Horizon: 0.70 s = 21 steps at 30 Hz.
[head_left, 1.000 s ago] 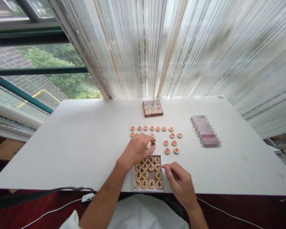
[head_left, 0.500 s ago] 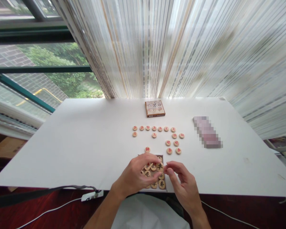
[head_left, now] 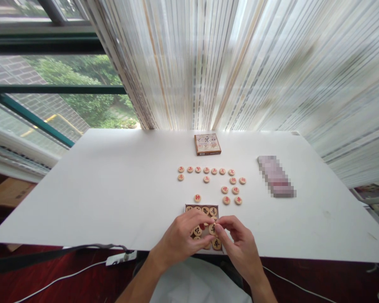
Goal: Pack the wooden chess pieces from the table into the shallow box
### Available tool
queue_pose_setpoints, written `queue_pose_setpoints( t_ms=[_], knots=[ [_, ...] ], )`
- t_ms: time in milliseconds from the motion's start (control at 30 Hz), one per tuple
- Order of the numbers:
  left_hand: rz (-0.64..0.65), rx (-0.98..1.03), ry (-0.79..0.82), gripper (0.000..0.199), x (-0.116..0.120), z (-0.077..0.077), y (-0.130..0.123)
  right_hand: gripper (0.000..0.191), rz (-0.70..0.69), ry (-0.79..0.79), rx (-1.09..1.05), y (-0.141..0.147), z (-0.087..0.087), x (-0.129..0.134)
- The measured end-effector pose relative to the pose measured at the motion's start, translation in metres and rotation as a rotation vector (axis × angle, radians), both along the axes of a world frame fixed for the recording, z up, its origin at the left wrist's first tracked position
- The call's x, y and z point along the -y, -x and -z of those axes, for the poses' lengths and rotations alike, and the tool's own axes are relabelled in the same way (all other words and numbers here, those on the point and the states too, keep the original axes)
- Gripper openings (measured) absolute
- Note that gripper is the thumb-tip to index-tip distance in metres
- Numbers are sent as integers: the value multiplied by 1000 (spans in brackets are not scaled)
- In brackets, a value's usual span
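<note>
An open box [head_left: 201,205] of round wooden chess pieces with black characters lies at the table's front edge, partly covered by my hands. My left hand [head_left: 189,231] is curved over it, thumb and fingers round a black-character piece [head_left: 212,229]. From the right, my right hand [head_left: 238,242] pinches at the edge of that same piece, its fingertips meeting the left ones. Just behind the box lies a red-character piece [head_left: 197,198]. Farther back, a row of red-character pieces [head_left: 206,170] runs across, with more [head_left: 226,200] in pairs at its right end.
A flat printed box [head_left: 207,144] sits at the back of the white table [head_left: 113,181]. A blurred pinkish stack [head_left: 276,176] lies to the right. Below the front edge, a white power strip [head_left: 121,258] and cables show. A window and striped curtain stand behind.
My right hand has moved left and closed on the piece beside my left fingertips. The piece is lower and partly covered. The whole view has shifted slightly.
</note>
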<state>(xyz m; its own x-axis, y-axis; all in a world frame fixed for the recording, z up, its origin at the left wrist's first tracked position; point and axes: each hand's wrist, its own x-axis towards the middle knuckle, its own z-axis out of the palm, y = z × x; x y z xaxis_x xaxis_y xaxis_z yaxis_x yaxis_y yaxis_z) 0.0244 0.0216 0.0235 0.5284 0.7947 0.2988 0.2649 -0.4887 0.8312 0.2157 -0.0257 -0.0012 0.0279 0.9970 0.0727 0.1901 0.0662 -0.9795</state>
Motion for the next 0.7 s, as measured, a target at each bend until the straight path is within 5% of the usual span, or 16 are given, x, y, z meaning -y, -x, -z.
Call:
queue_pose_setpoints(
  t_ms=[700],
  knots=[
    [2,19,160,30,-4,5,8,14,-57,42,12,0,-2,0]
  ],
)
